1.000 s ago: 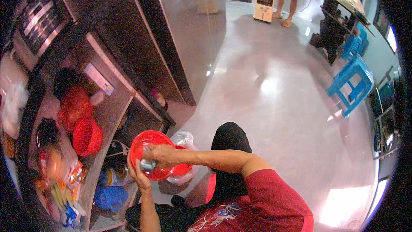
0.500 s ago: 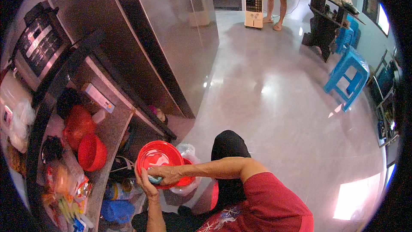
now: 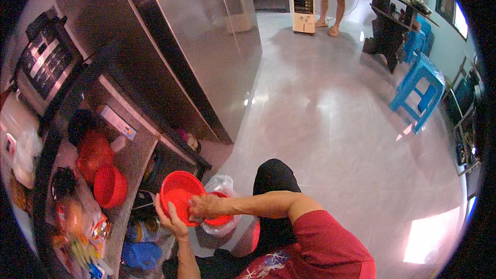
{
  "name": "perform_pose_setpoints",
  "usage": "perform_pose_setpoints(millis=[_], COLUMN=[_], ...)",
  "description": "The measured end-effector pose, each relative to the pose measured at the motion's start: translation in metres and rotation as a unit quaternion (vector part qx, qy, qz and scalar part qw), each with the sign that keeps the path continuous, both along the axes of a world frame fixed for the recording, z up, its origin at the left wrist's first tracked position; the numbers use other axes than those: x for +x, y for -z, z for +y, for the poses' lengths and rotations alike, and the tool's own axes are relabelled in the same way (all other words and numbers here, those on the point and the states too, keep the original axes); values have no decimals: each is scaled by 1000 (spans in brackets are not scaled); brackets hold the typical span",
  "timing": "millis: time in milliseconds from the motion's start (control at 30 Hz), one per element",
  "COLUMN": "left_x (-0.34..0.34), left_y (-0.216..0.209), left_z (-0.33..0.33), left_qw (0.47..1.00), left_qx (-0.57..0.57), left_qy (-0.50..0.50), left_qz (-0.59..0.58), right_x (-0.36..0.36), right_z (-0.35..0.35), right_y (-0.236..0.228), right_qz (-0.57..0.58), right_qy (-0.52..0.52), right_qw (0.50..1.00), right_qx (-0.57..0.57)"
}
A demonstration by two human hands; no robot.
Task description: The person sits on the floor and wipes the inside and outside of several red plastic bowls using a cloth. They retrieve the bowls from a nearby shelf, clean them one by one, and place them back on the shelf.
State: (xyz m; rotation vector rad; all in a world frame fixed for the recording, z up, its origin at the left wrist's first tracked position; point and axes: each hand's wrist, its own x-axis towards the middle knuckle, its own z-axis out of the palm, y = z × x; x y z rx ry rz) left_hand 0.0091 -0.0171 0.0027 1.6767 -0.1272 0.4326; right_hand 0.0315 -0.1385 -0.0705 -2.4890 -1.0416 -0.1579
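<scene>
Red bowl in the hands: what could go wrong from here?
The red bowl might slip or twist if the right hand presses hard, since the left hand grips it by one side. If dropped, it could hit the red container with clear plastic around it, which shows right beside it. A swing to the left might also knock the second red bowl, which sits near the edge of the shelf.

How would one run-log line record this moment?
Left hand: gripping red bowl by its side | Right hand: over bowl's right rim, grasp unclear | Beside bowl: clear plastic
</scene>
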Motion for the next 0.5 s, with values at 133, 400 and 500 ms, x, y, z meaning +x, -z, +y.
perform_pose_setpoints(millis=[133, 400, 500], left_x=[8, -19, -14], left_y=[21, -4, 6], left_z=[11, -38, -31], left_qw=[997, 961, 961], left_qx=[-71, -248, -252], left_qy=[-18, 67, 52], left_qz=[21, 105, 106], right_x=[25, 16, 0], right_z=[6, -35, -29], right_y=[-29, -72, -72], right_qz=[194, -34, -55], right_qy=[-209, 132, 91], right_qw=[942, 979, 987], right_qx=[174, 151, 122])
